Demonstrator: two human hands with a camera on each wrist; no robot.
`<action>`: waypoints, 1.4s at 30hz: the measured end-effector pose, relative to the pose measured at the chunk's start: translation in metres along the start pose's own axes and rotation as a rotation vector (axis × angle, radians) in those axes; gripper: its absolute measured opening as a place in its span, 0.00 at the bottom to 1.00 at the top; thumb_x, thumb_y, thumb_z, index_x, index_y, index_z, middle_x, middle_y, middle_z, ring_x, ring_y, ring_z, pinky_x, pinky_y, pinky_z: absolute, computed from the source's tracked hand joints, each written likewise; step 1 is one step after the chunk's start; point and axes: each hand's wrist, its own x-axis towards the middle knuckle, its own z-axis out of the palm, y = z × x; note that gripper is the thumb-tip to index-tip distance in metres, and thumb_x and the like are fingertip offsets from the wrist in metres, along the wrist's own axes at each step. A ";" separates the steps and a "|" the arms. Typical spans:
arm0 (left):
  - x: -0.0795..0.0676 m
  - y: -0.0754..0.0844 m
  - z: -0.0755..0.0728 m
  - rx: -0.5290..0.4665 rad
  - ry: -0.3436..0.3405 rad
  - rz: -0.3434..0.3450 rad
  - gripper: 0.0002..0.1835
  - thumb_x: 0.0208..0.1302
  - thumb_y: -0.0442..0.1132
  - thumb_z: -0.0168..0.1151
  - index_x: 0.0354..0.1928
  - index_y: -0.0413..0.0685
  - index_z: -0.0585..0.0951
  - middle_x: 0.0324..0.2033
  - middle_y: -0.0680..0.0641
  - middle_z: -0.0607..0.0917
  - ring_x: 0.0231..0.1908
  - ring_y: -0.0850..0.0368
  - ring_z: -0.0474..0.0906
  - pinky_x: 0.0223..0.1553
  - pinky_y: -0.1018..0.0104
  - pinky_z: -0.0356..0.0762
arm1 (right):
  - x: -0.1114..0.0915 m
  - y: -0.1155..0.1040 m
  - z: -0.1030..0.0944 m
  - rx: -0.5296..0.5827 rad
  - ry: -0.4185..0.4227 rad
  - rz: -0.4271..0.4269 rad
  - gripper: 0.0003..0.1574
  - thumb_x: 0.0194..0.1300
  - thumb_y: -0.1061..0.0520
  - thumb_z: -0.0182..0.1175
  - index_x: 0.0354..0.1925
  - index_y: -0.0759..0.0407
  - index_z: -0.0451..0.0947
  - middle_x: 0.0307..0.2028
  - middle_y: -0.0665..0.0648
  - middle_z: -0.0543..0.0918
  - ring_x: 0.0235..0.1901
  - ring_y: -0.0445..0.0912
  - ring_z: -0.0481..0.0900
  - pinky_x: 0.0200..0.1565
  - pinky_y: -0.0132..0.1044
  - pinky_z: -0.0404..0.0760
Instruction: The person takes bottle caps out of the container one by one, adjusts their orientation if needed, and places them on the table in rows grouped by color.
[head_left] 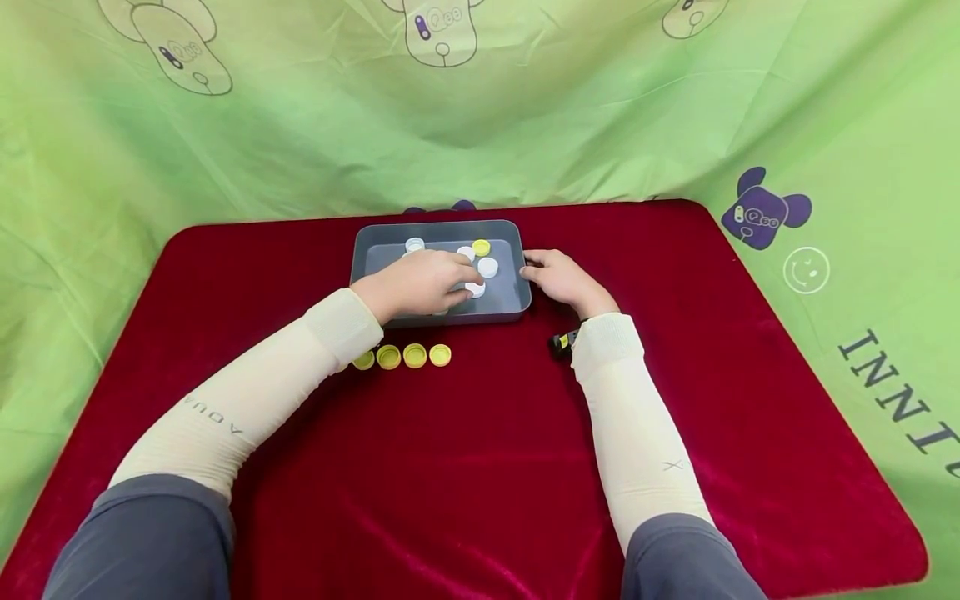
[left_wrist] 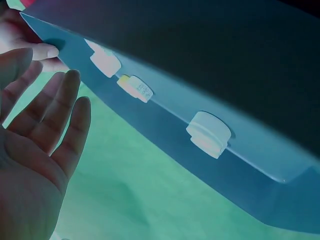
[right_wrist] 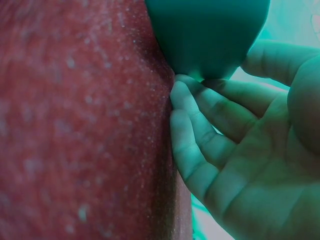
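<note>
one shallow grey rectangular tray (head_left: pixel 442 234) sits near the far edge of the red velvet-covered worktop (head_left: pixel 480 467), left of its far right corner. inside it i count at least four round white ridged caps (head_left: pixel 487 267) and one round yellow plastic cap (head_left: pixel 482 247); the hand may cover more. one white cap lies toward the tray's far left corner, the yellow one toward its far right.

the left hand (head_left: pixel 423 282) is over the tray's near edge, fingers loosely spread; whether a fingertip touches the nearest white cap i cannot tell. the right hand (head_left: pixel 558 277) grips the tray's right edge, thumb over the rim.

four yellow caps (head_left: pixel 415 356) stand in a row just off the tray's near edge, with part of a fifth beside the cream left sleeve (head_left: pixel 255 400).
</note>
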 end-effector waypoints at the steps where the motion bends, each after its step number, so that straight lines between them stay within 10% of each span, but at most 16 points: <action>1: 0.001 0.000 -0.001 -0.005 -0.007 -0.005 0.13 0.68 0.40 0.60 0.52 0.49 0.84 0.45 0.50 0.82 0.44 0.58 0.79 0.46 0.61 0.77 | 0.000 0.000 0.000 0.007 -0.003 -0.002 0.32 0.72 0.55 0.51 0.70 0.64 0.63 0.66 0.62 0.68 0.66 0.51 0.64 0.65 0.46 0.62; 42: 0.043 -0.019 -0.021 -0.080 -0.105 -0.171 0.19 0.69 0.43 0.59 0.59 0.48 0.80 0.55 0.49 0.80 0.57 0.54 0.73 0.60 0.55 0.69 | -0.005 -0.005 -0.004 0.008 -0.013 -0.015 0.31 0.72 0.56 0.50 0.70 0.64 0.64 0.65 0.62 0.70 0.64 0.51 0.65 0.65 0.45 0.61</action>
